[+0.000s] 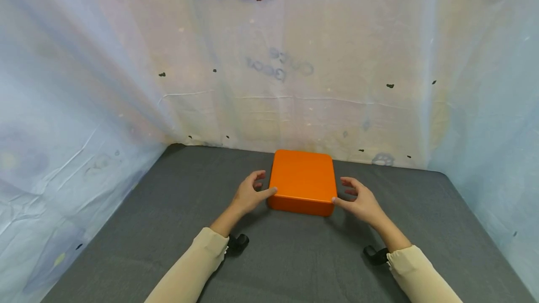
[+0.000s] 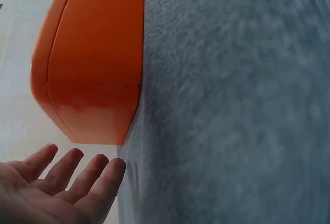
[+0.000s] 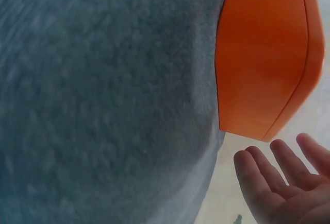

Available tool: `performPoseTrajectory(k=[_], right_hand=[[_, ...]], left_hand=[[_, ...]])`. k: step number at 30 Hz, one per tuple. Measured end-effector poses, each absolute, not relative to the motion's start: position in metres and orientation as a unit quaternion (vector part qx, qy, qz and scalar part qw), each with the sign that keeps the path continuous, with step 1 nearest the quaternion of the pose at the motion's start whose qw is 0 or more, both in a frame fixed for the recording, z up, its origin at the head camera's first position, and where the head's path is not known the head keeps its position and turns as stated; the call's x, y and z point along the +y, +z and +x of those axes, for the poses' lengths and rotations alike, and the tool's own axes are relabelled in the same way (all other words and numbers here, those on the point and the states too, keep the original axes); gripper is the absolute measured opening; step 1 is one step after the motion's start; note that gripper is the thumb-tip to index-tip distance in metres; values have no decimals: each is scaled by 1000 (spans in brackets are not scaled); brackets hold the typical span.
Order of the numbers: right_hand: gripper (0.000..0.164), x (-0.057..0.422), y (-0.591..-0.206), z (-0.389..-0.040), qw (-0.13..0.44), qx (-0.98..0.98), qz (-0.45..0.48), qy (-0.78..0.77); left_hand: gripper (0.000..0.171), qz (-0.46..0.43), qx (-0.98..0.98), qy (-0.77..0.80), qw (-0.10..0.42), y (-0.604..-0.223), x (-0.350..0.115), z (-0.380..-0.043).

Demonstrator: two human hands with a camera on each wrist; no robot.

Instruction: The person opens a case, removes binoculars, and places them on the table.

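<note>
An orange box (image 1: 304,175) with rounded corners lies on the dark grey table, near its far edge. My left hand (image 1: 251,194) is beside the box's left side, its thumb at the near left edge. My right hand (image 1: 360,200) is at the other side, thumb by the near right corner. Whether either thumb touches the box I cannot tell. In the left wrist view, the fingers of the left hand (image 2: 67,188) are spread a little apart from the box (image 2: 93,80). The right wrist view shows the right hand (image 3: 283,183) likewise, loosely extended below the box (image 3: 260,59).
A grey cloth-like cover (image 1: 294,256) lies over the table. Pale patterned sheeting (image 1: 320,50) hangs behind it and along both sides. Black straps (image 1: 238,243) sit on the wrists, at the cream sleeves (image 1: 193,265).
</note>
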State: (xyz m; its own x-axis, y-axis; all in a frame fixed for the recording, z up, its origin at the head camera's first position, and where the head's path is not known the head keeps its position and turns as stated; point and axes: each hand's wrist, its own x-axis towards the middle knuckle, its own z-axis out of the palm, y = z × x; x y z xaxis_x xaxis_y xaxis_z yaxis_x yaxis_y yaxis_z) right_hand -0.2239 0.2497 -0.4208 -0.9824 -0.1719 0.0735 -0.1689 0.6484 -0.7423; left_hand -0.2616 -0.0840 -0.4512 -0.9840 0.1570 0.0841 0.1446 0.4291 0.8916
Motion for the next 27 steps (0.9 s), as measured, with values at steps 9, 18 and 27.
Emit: performPoseTrajectory(k=[9,18,27], right_hand=[[82,243,-426,-228,39,897,-86,-432],[87,235,-426,-229,52,889,-86,-447],[90,233,-433,-233,44,886,-90,-454]], left_hand=[[85,94,836,540,28,-457,-80,-263],[88,97,836,537,48,-456,-76,-262],[91,109,840,529,48,-457,-70,-263]])
